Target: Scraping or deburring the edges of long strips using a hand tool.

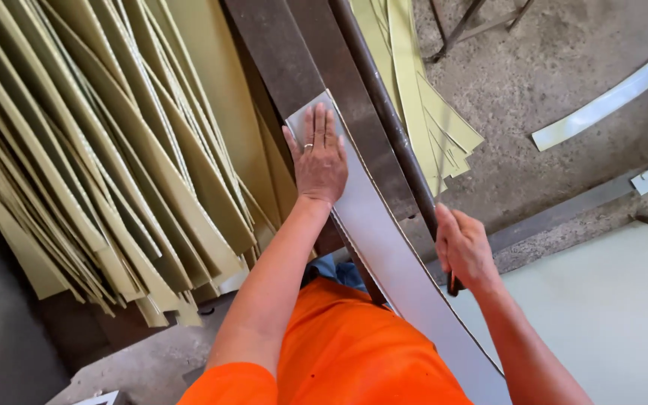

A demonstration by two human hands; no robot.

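Orange shirt (354, 352) nearest — left hand (320, 161) flat on long grey metal strip (391, 255); right hand (463, 247) grips dark lever bar (384, 112) — cut strips (99, 165) piled left.

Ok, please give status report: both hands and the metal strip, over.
Left hand flat on grey metal strip. Right hand shut on dark lever bar. Nothing in the way.

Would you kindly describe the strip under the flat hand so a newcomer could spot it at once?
Start at the dark rusty machine bed running up the middle. On it lies a long grey metal strip, pressed flat by the left hand, while the right hand grips the brown lever bar. Unlike the yellow-green strips stacked beside it, it is plain grey and single.
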